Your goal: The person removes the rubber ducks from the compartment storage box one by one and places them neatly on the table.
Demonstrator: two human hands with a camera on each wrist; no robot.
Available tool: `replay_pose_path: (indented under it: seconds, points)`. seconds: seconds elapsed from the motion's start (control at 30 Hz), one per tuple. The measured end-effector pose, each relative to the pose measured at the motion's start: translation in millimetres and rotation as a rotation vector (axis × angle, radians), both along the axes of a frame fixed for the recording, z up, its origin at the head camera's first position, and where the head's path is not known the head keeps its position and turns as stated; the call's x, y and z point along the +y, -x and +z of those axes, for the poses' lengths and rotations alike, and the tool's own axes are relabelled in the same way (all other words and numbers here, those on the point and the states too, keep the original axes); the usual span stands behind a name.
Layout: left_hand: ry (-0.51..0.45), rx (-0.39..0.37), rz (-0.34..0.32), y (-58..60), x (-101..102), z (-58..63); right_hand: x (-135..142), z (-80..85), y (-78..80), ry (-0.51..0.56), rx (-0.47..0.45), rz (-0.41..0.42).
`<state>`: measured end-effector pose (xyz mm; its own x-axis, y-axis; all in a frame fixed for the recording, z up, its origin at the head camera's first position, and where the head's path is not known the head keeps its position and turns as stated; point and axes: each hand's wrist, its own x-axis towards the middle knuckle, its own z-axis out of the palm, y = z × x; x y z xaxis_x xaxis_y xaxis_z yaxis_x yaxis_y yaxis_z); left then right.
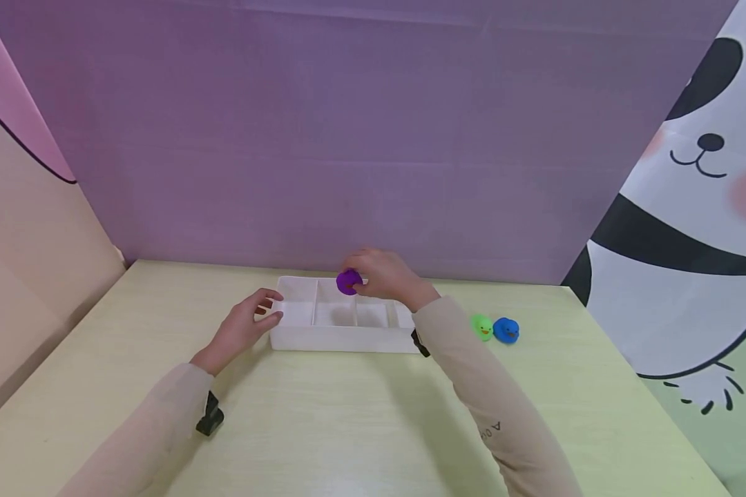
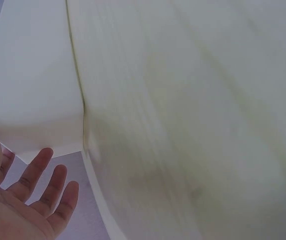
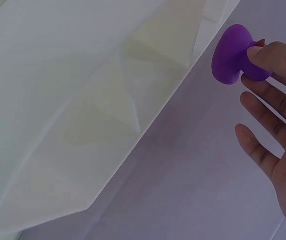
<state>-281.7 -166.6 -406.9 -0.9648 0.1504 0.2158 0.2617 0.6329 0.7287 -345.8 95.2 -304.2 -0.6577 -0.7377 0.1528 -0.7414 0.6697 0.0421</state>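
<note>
A purple rubber duck (image 3: pixel 231 56) is pinched between the thumb and fingers of my right hand (image 1: pixel 387 275). In the head view the duck overlaps the back part of a white divided box (image 1: pixel 348 338), over its second compartment from the left. My left hand (image 1: pixel 239 330) is at the box's left end, its fingers loosely spread and fingertips right at the wall. The left wrist view shows those fingers (image 2: pixel 43 185) beside the box's end wall (image 2: pixel 38 135). My right forearm hides the box's right end.
To the right of the box, a green rubber duck (image 1: pixel 481 327) and a blue rubber duck (image 1: pixel 506 330) sit side by side on the pale wooden table (image 1: pixel 323 428). A purple backdrop (image 1: pixel 348 138) rises behind the table's far edge, with a panda-printed panel (image 1: pixel 709 228) at right.
</note>
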Motion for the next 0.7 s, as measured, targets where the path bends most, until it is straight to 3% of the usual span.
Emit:
replay_pose_path:
  seconds: [0.7]
  points:
    - [-0.001, -0.005, 0.000, 0.9, 2, 0.2, 53, -3.6, -2.6, 0.036, -0.029, -0.063]
